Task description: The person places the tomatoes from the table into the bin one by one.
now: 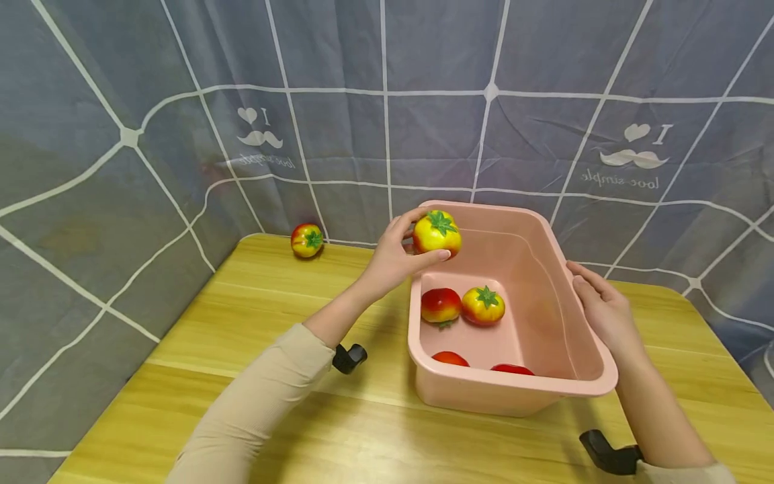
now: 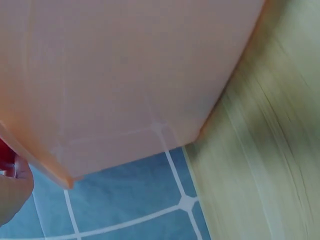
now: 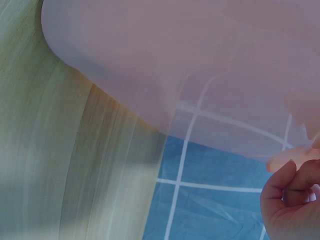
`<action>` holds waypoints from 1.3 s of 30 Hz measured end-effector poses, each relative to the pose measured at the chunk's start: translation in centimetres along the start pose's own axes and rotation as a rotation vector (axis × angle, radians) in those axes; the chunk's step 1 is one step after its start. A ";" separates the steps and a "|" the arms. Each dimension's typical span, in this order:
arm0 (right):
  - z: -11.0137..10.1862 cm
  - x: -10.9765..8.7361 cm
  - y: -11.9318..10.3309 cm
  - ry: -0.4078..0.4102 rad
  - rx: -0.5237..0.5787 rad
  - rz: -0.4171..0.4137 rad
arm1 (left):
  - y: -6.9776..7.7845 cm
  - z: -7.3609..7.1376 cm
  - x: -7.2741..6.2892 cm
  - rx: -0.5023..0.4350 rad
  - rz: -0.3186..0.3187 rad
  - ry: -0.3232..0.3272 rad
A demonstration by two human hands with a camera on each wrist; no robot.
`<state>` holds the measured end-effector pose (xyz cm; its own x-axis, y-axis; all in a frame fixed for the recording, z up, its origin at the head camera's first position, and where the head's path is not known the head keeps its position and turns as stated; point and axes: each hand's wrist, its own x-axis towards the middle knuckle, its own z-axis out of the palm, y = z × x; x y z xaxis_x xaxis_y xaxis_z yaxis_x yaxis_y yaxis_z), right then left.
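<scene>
In the head view my left hand [image 1: 396, 252] pinches a yellow-and-red toy tomato [image 1: 437, 232] with a green star-shaped leaf, above the left rim of a pink plastic basin [image 1: 514, 384]. My right hand [image 1: 607, 319] grips the basin's right rim; the right wrist view shows those curled fingers [image 3: 280, 187] at the edge. Inside the basin lie a red-yellow fruit [image 1: 441, 304] and another leafy toy tomato [image 1: 484, 306]. Two red pieces, an orange-red one [image 1: 450, 358] and a darker one [image 1: 512, 369], are partly hidden by the front wall.
Another red-yellow toy tomato [image 1: 307, 240] sits at the table's back left. The wooden table [image 1: 357, 430] meets a grey curtain with white lines [image 1: 338, 134] behind and at the left. Black wrist mounts [image 1: 607, 454] stick out beside both forearms.
</scene>
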<state>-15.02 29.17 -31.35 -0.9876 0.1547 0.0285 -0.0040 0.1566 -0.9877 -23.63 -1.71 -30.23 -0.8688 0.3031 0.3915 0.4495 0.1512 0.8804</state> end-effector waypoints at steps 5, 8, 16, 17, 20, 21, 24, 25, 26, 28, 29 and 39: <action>0.0 0.1 0.1 0.005 -0.033 -0.009 | 0.2 1.0 0.4 0.013 0.000 -0.032; -0.1 0.0 0.1 0.005 -0.027 -0.010 | 0.5 1.5 0.7 0.068 0.010 -0.061; -0.1 -0.1 0.0 0.001 0.020 0.003 | 0.9 2.1 0.8 0.358 0.050 -0.117; -0.1 -0.1 0.0 0.001 0.021 0.005 | 0.8 2.0 0.8 0.362 0.059 -0.114; -0.1 -0.1 0.1 0.002 0.018 0.009 | 0.7 1.9 0.7 0.348 0.087 -0.103; -0.1 -0.1 0.1 0.003 0.015 0.007 | 0.6 1.9 0.6 0.332 0.095 -0.103; -0.1 -0.1 0.2 0.000 0.018 0.008 | 0.3 1.5 0.6 0.281 0.125 -0.093; 0.0 -0.1 0.2 -0.001 0.026 0.007 | 0.1 1.3 0.6 0.265 0.138 -0.082; 0.0 -0.1 0.3 -0.002 0.033 0.005 | 0.0 1.0 0.6 0.251 0.145 -0.068; 0.1 0.0 0.3 -0.002 0.040 0.004 | -0.5 0.3 0.6 0.245 0.160 -0.025; 0.1 0.0 0.4 -0.001 0.038 0.003 | -0.7 -0.2 0.6 0.257 0.170 0.001; 0.0 0.1 0.3 -0.009 -0.017 -0.002 | -5.3 -7.5 0.0 0.673 0.125 0.211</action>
<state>-15.11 29.19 -31.61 -0.9889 0.1461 0.0290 -0.0033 0.1734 -0.9848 -27.56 -9.57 -32.85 -0.7937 0.1780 0.5817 0.5195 0.6957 0.4960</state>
